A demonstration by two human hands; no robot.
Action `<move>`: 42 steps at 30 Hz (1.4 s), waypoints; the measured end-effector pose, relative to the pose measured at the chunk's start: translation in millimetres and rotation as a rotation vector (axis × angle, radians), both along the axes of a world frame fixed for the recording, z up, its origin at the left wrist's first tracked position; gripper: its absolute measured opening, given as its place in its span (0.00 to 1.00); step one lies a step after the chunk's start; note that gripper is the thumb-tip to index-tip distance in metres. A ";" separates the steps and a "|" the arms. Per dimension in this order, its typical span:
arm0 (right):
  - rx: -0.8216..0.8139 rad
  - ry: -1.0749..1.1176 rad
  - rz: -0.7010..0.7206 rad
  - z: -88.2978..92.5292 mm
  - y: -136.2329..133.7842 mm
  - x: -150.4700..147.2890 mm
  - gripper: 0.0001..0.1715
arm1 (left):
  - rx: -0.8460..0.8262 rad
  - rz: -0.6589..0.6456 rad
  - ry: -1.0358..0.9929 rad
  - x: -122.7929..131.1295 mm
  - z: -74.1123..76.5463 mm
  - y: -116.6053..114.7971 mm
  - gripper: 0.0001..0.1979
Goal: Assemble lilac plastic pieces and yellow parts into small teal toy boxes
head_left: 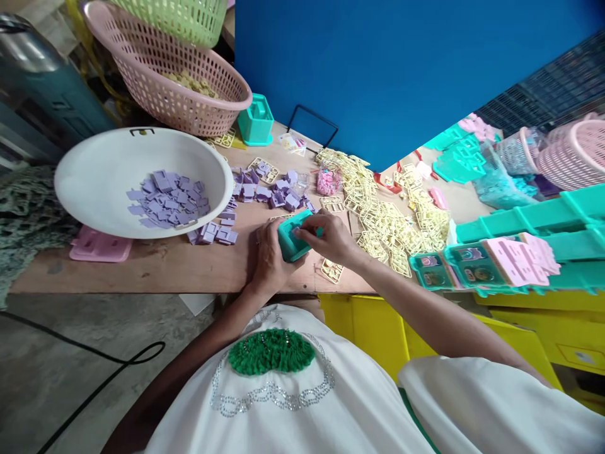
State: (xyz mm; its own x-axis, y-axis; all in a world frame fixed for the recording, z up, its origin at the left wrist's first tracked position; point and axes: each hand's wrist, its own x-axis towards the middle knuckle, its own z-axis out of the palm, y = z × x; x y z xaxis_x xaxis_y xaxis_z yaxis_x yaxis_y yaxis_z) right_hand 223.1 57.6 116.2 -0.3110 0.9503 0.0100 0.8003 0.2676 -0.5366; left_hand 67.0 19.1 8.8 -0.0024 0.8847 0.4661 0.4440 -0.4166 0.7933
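My left hand (270,255) is wrapped round the left side of a small teal plastic box (289,243), holding it tilted just above the table's front edge. The fingers of my right hand (328,233) are pinched together at the box's open side. A small pale piece seems to show at those fingertips, too hidden to name. To the left of the box lie loose purple plastic pieces (286,189), and more purple pieces fill part of a white bowl (70,183). Cream plastic part frames (378,221) are heaped to the right of my right hand.
A pink basket (174,104) stands behind the bowl, near another teal box (256,120). A blue panel (378,69) rises at the back. Teal trays (534,221) with pink pieces (522,261) line the right side. A pink bag of small parts (328,181) lies mid-table.
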 end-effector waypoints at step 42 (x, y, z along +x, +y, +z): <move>-0.151 -0.870 0.243 50.4 17.8 -67.2 0.16 | 0.041 -0.026 -0.009 0.3 -1.8 7.3 0.38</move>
